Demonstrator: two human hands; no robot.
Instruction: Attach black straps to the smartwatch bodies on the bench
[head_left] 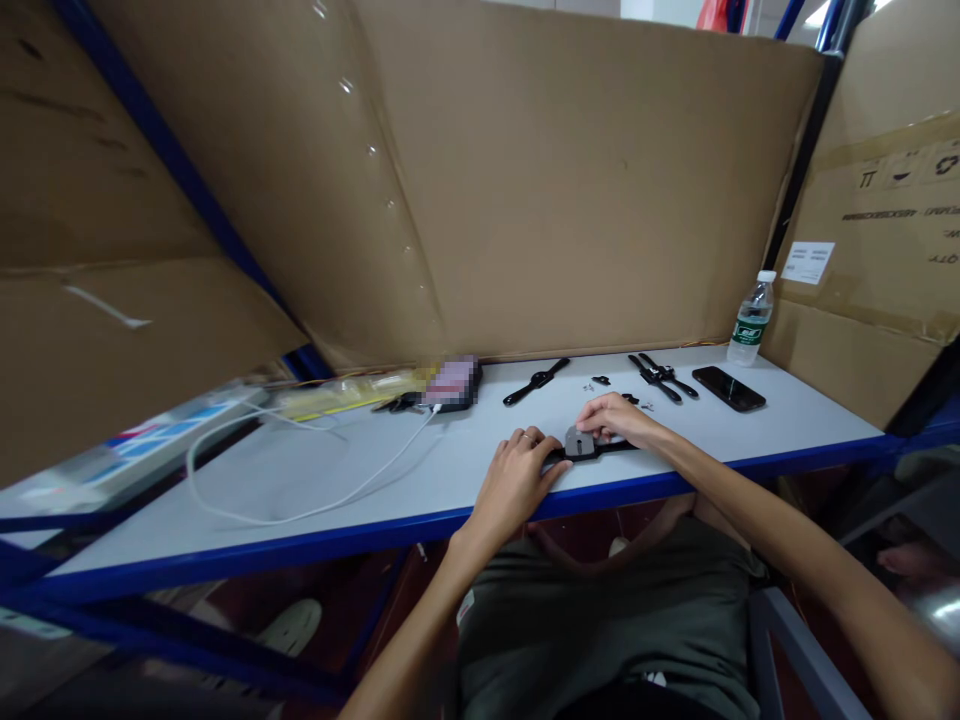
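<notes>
Close to the table's front edge lies a black spokeshave [616,446], one handle out to each side. My left hand [517,470] is closed over its left handle, thumb and fingertips against it. A grey slotted blade [580,443] stands up at the spokeshave's middle. My right hand [619,418] pinches the blade's upper right edge with thumb and fingers. Just beyond that hand are a small black part [601,380] and tiny silvery screws [589,388]. Whether the blade is seated in the body is hard to see.
Another spokeshave [537,381] lies behind, with more spokeshaves [663,378] to the right. Right of these are a black phone [729,388] and a water bottle [751,320]. A white cable [300,518] loops across the left side to a device [454,385]. Cardboard [585,190] walls the back.
</notes>
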